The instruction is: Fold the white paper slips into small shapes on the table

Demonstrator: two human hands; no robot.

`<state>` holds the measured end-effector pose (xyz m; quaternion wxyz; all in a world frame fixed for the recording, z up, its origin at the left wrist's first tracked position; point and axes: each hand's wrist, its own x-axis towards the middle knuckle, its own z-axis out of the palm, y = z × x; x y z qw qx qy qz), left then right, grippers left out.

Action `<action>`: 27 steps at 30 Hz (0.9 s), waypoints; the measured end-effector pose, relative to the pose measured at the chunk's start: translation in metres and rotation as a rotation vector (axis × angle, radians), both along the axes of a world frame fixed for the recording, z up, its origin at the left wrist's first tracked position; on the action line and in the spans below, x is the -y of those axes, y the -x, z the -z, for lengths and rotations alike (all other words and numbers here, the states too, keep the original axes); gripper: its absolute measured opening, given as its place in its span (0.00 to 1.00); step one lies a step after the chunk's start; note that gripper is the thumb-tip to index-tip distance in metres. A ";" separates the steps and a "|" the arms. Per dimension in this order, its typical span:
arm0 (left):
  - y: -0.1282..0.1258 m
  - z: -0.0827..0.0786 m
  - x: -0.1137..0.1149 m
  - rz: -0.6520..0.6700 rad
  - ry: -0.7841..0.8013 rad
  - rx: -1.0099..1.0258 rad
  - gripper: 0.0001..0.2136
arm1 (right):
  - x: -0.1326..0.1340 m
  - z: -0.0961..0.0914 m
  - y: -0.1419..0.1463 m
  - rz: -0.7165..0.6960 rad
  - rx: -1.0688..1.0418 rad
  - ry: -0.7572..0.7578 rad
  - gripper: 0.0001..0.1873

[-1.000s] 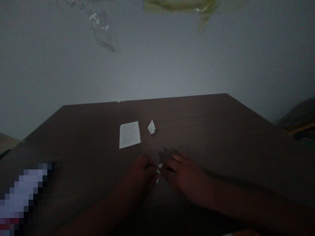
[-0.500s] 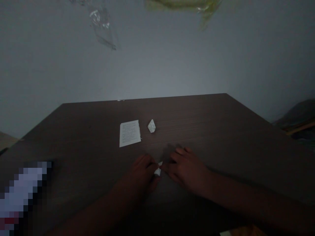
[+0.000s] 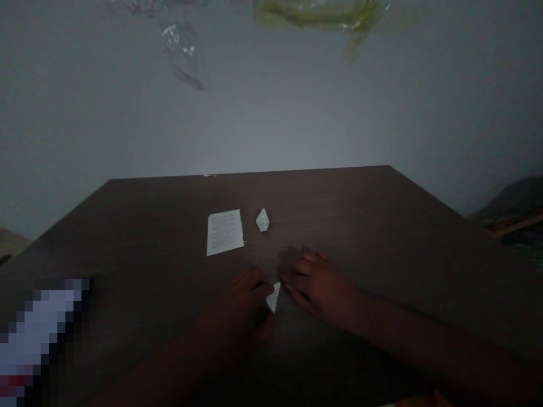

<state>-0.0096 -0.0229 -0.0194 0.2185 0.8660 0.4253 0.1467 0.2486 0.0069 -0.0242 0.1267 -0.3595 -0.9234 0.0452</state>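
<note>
At the bottom edge of the frame, a sliver of an orange-toned object (image 3: 424,402) is cut off and cannot be identified. At lower left lies a pale, dark-edged object (image 3: 42,333), masked by coarse blocks.

At lower centre, the left hand (image 3: 250,297) holds a small folded paper piece (image 3: 274,298) by its left side with bent fingers; whether it is pinched or pressed against the table (image 3: 360,220) cannot be told. The right hand (image 3: 316,282) lies palm down, fingers loosely bent and part-spread, with nothing seen in its grasp. Its fingertips are just beside the paper's upper point; contact cannot be confirmed.

Change noted: half a second earlier a right fingertip crossed the paper and split it visually into two patches. That fingertip has since drawn clear, exposing one continuous, narrow triangular face with faint dark marks. In the inspector's judgement, the piece now depends mainly on the left hand for support.

Farther up, left of centre, lies a flat, near-square printed sheet (image 3: 224,233), its right edge ragged. Just beside it sits a white faceted piece (image 3: 262,220), angular and apparently of folded paper. The table surface is dark brown with fine grain lines. Beyond rises a matt grey wall (image 3: 280,107), with glossy, wrinkled clear plastic (image 3: 182,48) at upper left and yellowish film (image 3: 314,16) at top centre.
</note>
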 end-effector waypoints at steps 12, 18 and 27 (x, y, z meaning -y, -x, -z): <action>-0.005 -0.009 -0.002 -0.027 0.076 -0.069 0.15 | 0.012 0.001 -0.001 -0.065 0.040 -0.023 0.09; -0.008 -0.026 0.002 -0.035 0.078 -0.115 0.14 | 0.000 0.005 -0.001 0.051 0.087 -0.036 0.13; -0.020 -0.018 0.000 -0.124 0.011 -0.174 0.08 | -0.006 0.002 0.004 0.052 0.011 0.082 0.12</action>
